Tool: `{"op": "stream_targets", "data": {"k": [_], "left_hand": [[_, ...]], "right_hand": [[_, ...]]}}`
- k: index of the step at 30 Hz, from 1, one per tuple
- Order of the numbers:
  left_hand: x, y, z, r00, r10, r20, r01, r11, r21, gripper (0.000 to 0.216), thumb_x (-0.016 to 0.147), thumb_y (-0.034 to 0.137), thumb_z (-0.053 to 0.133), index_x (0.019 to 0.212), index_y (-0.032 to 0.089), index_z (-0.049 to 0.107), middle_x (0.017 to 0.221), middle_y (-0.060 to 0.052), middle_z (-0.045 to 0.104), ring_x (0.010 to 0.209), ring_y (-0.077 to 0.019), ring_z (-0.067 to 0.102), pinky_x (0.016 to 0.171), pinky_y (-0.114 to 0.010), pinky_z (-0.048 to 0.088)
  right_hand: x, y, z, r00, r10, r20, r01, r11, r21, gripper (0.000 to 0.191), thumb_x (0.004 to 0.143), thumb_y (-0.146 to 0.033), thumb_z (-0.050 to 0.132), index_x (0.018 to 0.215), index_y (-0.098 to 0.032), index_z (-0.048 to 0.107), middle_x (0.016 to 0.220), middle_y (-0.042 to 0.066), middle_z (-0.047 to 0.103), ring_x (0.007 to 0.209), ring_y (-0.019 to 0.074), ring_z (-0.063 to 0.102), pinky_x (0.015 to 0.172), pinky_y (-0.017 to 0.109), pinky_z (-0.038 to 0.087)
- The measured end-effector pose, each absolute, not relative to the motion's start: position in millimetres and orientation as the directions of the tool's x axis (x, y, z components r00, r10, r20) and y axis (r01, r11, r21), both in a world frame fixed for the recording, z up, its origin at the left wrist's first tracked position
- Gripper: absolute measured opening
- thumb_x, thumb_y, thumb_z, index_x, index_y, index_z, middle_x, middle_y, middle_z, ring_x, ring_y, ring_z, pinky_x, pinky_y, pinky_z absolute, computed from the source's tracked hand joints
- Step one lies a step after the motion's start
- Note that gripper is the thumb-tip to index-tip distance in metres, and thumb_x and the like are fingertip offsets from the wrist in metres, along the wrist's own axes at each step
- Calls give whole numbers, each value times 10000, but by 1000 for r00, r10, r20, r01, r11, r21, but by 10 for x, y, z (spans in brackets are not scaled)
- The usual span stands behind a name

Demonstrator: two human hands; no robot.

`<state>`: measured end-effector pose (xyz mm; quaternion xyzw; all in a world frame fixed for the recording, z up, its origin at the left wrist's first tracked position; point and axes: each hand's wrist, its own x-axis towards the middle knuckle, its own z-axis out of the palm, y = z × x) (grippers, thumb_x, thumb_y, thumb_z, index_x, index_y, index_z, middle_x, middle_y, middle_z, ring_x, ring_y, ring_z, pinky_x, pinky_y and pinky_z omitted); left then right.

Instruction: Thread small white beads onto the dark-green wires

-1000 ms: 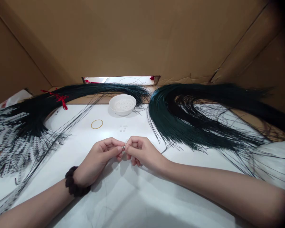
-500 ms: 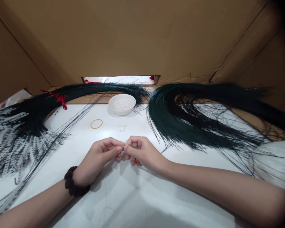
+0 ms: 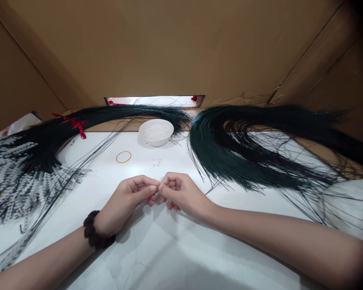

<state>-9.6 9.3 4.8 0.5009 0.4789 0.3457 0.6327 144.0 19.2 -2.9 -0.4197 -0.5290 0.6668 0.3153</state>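
Above the white table surface (image 3: pixel 175 249), my left hand (image 3: pixel 131 197) and my right hand (image 3: pixel 180 191) meet fingertip to fingertip. Both are closed in a pinch, thumb against index finger. A tiny dark piece shows between the fingertips; it is too small to name, and the fingers cover most of it. A dark scrunchie (image 3: pixel 95 231) circles my left wrist. Just beyond the hands lie several small white bits (image 3: pixel 157 162). Behind them stands a white bowl (image 3: pixel 153 141) holding many small white pieces.
On the right curves a thick bundle of dark green wires (image 3: pixel 230 161). Another dark bundle (image 3: pixel 45 149), tied with red ribbon (image 3: pixel 77 124), ends in white-and-black strips (image 3: pixel 42 189) at left. A yellow ring (image 3: pixel 123 157) lies near the bowl. Cardboard walls (image 3: pixel 157 48) enclose the table.
Both hands keep the same pinch, with only a slight shift of the fingertips. The view has drifted very slightly; the bowl, ring and bundles stay in place.
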Motion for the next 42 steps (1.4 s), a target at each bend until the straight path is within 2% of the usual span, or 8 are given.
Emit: {"op": "stream_targets", "data": {"k": [5,9,15,19,23,31,38,42], "left_hand": [[-78,51,86,301,931,-206,146,169,975,119,770,265,527,792,157,569,694,-15,604,645,-131,534,593,-232,389],[-74,27,97,301,950,-89,257,9,966,123,788,264,488,823,168,556,765,-33,619,712,-163,564,639,-259,416],[-82,2,95,263,962,71,512,-202,835,144,801,228,449,805,192,588,789,-26,611,742,-161,552,667,-250,408],[-78,-14,97,234,966,109,548,-223,806,140,784,224,470,780,197,607,776,-22,617,720,-161,554,644,-244,406],[-84,-11,100,206,974,94,497,-187,847,111,747,222,515,796,195,612,790,-24,629,727,-169,567,662,-252,422],[-116,52,118,320,942,-100,367,-26,930,139,784,263,465,802,166,563,716,-23,614,664,-153,571,591,-239,428],[-82,-21,106,240,969,56,504,-173,846,46,795,220,455,783,189,486,725,8,557,651,-125,545,596,-224,408],[-43,-49,109,212,974,77,546,-183,817,24,803,206,432,803,200,455,717,11,547,655,-128,541,605,-229,405]], "right_hand": [[1435,192,-44,-456,864,-213,25,-227,-974,109,713,-184,490,619,-143,454,543,-25,512,395,34,437,356,138,304],[1432,189,-69,-447,869,-209,35,-217,-976,123,739,-241,490,669,-142,467,571,-16,518,400,37,437,357,143,307],[1429,174,-103,-458,866,-199,99,-173,-980,142,763,-281,476,707,-151,467,630,3,535,443,52,460,372,153,345],[1433,164,-104,-466,866,-183,130,-138,-982,137,764,-270,478,702,-148,473,636,7,534,452,53,468,386,155,357],[1443,152,-103,-472,868,-156,145,-98,-985,146,767,-271,476,697,-143,486,628,8,533,457,53,470,394,156,358],[1434,165,-103,-467,864,-188,141,-137,-981,170,741,-298,513,674,-143,488,609,12,543,435,56,473,371,154,359],[1438,165,-81,-482,861,-164,123,-119,-985,142,739,-281,505,799,-153,515,599,-4,530,425,61,478,367,154,357],[1450,187,-68,-521,833,-183,131,-134,-982,101,743,-254,469,742,-157,498,622,4,540,424,59,472,366,158,348]]}}
